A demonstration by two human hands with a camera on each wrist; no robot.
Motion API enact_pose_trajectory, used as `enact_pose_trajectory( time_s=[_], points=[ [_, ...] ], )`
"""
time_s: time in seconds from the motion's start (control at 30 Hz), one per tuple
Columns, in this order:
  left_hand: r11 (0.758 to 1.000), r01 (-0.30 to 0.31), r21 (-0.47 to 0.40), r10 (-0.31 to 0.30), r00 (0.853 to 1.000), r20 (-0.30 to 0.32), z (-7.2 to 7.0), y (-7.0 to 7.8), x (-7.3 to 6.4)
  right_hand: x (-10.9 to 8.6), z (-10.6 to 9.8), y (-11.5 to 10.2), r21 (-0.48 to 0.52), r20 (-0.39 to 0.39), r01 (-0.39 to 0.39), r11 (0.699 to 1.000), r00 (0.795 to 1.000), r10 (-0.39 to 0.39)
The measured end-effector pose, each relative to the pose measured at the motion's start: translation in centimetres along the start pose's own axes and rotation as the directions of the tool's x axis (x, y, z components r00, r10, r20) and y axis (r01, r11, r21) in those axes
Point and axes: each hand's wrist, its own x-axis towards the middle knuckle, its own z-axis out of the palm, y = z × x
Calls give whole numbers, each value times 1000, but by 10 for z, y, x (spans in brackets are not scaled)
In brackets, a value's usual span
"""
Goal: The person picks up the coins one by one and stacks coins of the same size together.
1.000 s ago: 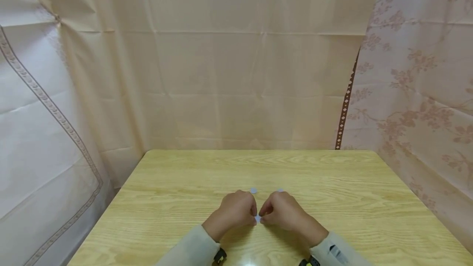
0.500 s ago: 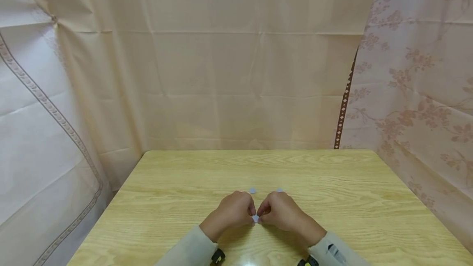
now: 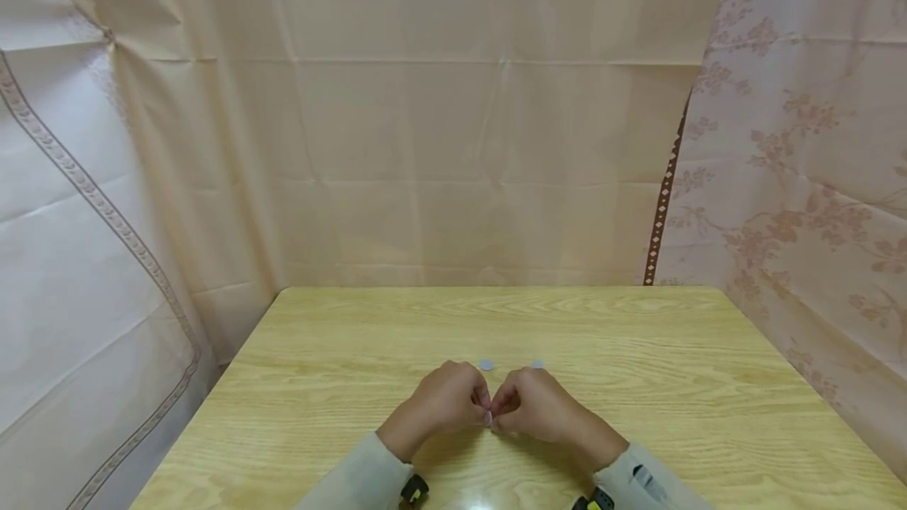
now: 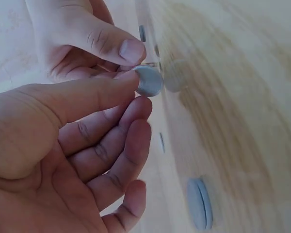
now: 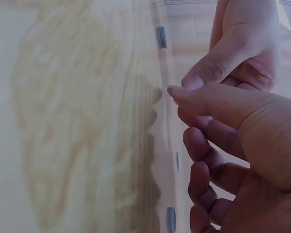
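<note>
A small, round, grey coin-like disc [image 4: 149,81] is held between the two hands, low over the wooden table [image 3: 340,384]. My left hand [image 3: 448,398] pinches it between thumb and forefinger, its other fingers loosely bent. From the opposite side, my right hand [image 3: 536,406] pinches its edge with thumb and forefinger. In the head view the disc [image 3: 489,419] shows as a thin sliver between the fingertips. Only a dark bit of it appears past the thumb in the right wrist view. Farther back lie a left disc [image 3: 485,365] and a right disc [image 3: 537,364].
In the left wrist view, two discs [image 4: 200,204] lie stacked on the table, and a thinner one [image 4: 161,142] sits beyond the fingers. The right wrist view also has a grey disc [image 5: 170,220] at its bottom edge. A beige cloth [image 3: 453,140] hangs behind the table.
The held disc has turned from showing its pale face to nearly edge-on in the head view. My left hand has shifted slightly left and up; the right hand is almost still.
</note>
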Motion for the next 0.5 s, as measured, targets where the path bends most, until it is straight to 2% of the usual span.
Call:
enact_pose_trajectory(
  time_s=[0.23, 0.37, 0.5],
  points=[
    [999, -8, -48, 7, 1000, -19, -4, -2, -3, 0, 1, -2, -30, -46, 16, 999, 999, -18],
    [992, -21, -124, 18, 1000, -21, -7, -2, -6, -1, 1, -4, -78, -83, 12, 997, 996, -18],
    [978, -8, -211, 9, 1000, 0, -9, -3, -10, -1, 1, -6, -139, -86, 34, 990, 995, -46]
  ],
)
